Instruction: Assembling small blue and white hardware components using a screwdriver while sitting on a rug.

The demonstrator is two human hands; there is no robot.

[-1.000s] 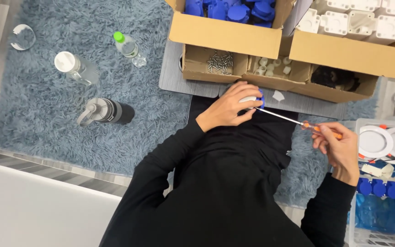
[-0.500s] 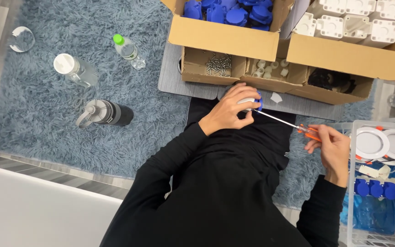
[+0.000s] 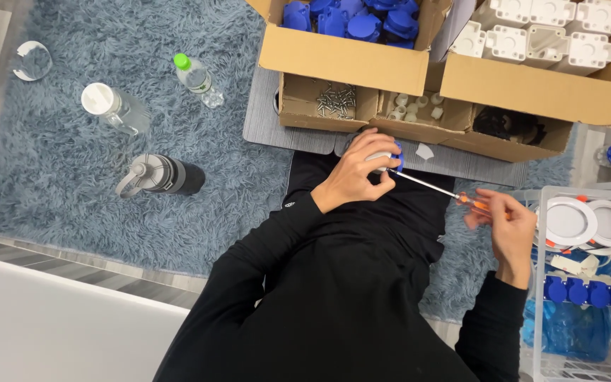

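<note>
A small white-and-blue part (image 3: 390, 157) sits just above the centre of the head view, over the person's black-clad lap and just below the cardboard boxes. The left hand (image 3: 355, 173) curls around it, fingers pressed closed on it. A thin screwdriver (image 3: 436, 188) with an orange handle runs from the part toward four o'clock; its tip meets the part, and its handle is pinched between the fingers of the right hand (image 3: 510, 226), whose other fingers are loosely bent.

At twelve o'clock from the part lies a low cardboard box (image 3: 362, 127) with compartments: screws (image 3: 335, 99) in the left one, small white pieces (image 3: 413, 106) in the middle, dark items on the right. Behind it, one larger box holds blue parts (image 3: 351, 18) and another holds white blocks (image 3: 546, 32).

At three to four o'clock stands a clear plastic crate (image 3: 542, 212) with round white discs (image 3: 592, 223) and blue caps (image 3: 585, 291).

At nine to ten o'clock, on the shaggy blue-grey rug (image 3: 72, 191), lie a dark bottle (image 3: 164, 175), a clear bottle with a white lid (image 3: 114, 107) and a green-capped bottle (image 3: 198, 79).
</note>
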